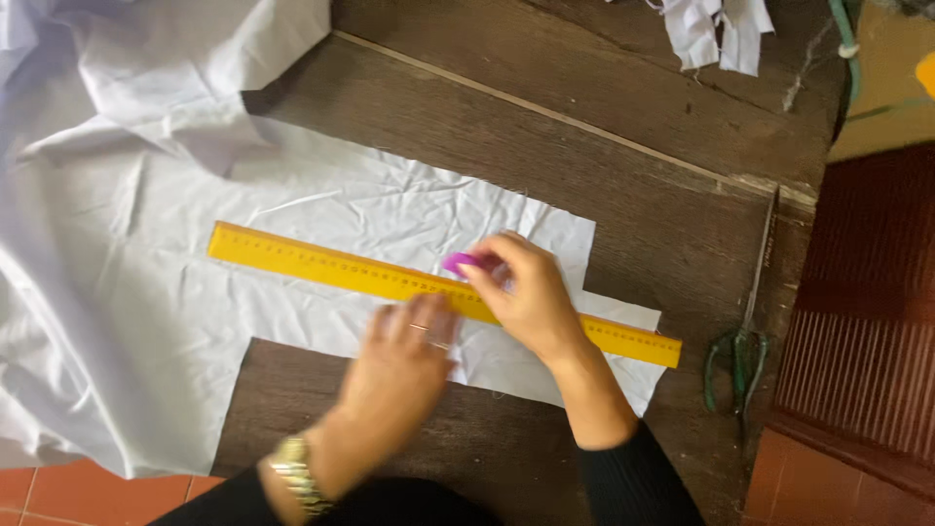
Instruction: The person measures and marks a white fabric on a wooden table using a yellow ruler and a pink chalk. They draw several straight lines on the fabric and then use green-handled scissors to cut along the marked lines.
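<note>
One ruler (390, 280), two hands, one chalk (458, 262)

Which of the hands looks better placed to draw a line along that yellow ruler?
Likely the right hand: it pinches the pink chalk at the yellow ruler edge, while the left hand lies flat by the ruler on the white cloth.

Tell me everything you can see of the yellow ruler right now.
The yellow ruler is long, flat and straight, with dark markings along its upper edge. It lies slanting on the white fabric, running from upper left down to the right. The left hand rests at its middle; the right hand holds a small pink piece at its upper edge.
</note>
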